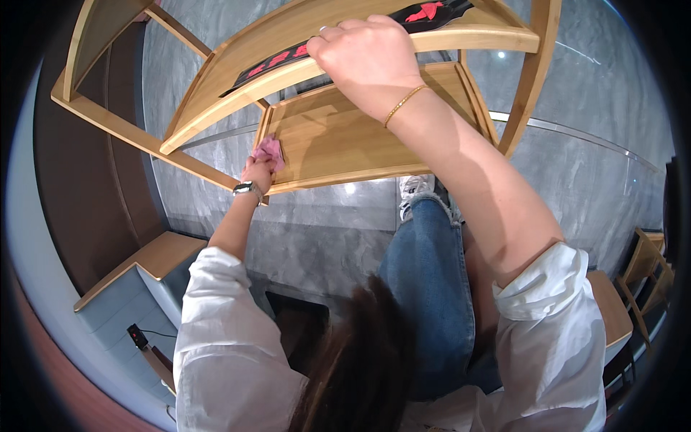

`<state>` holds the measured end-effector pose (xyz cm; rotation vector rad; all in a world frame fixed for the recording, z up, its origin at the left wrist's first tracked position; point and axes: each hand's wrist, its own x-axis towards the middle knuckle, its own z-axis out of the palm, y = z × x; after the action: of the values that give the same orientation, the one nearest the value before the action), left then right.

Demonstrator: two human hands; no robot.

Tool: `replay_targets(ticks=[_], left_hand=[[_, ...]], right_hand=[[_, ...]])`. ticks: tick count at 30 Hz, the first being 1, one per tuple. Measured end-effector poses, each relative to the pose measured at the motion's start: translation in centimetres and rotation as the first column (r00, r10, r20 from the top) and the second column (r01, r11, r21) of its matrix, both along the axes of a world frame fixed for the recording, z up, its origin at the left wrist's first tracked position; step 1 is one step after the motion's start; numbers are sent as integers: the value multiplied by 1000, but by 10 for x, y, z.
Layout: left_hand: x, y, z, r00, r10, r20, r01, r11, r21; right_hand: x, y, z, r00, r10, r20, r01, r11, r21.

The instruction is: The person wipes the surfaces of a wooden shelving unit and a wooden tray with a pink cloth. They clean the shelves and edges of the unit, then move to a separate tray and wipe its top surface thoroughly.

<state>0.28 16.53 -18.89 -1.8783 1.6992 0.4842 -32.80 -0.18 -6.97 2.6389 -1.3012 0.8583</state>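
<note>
My left hand (258,174), with a watch on its wrist, holds a crumpled pink cloth (270,152). The cloth touches the left front corner of the lower wooden shelf (351,143). Higher up, my right hand (370,62) is curled over the front edge of the upper wooden shelf (480,38), its fingertips partly hidden behind the edge. A black strip (272,62) with red markings lies along that shelf, partly covered by the right hand. Both shelves belong to a light wooden rack, whose side post (532,81) rises on the right.
Grey marbled floor (324,227) spreads under and around the rack. To the left is a dark brown panel (81,178), with a wood-topped blue-grey bench (156,259) below it. A wooden chair (642,270) stands at the far right. My shoe (414,186) is close to the lower shelf.
</note>
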Motion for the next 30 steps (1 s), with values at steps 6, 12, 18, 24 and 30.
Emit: replay_targets(ticks=[6, 12, 18, 24, 30], left_hand=[[7, 21, 27, 973, -160, -167, 166, 986, 25], [4, -10, -9, 995, -58, -86, 58, 998, 4], [-16, -10, -43, 983, -157, -95, 129, 960, -248], [-159, -25, -56, 604, 120, -788, -214, 977, -15], [-330, -50, -77, 642, -288, -711, -361, 704, -612]], right_hand=[[-2, -4, 9, 999, 6, 46, -4, 1000, -29], [4, -3, 6, 997, 4, 79, -1, 999, -48], [4, -6, 5, 997, -7, 75, 10, 999, -34], [0, -5, 9, 999, -18, 51, 18, 1000, -7], [13, -3, 8, 996, 9, 85, -5, 999, -50]])
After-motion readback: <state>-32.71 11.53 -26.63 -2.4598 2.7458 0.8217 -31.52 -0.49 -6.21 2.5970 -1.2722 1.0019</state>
